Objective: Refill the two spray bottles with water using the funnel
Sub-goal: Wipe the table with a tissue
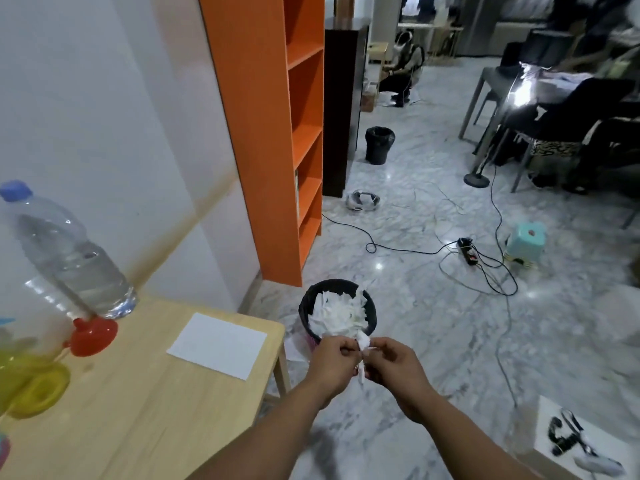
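A clear water bottle (65, 254) with a blue cap stands at the back left of the wooden table (145, 410). A red funnel (92, 336) lies on its side just in front of it. A yellow spray bottle (29, 382) lies at the table's left edge, partly cut off. My left hand (332, 362) and my right hand (394, 368) are together off the table's right side, both pinching a small piece of white paper (362, 355) over a black bin (337, 311) full of paper scraps.
A white sheet (218, 344) lies on the table's right part. An orange shelf (277, 133) stands behind the bin. Cables and a power strip (467, 251) cross the marble floor. A second black bin (379, 145), chairs and a crouching person are farther back.
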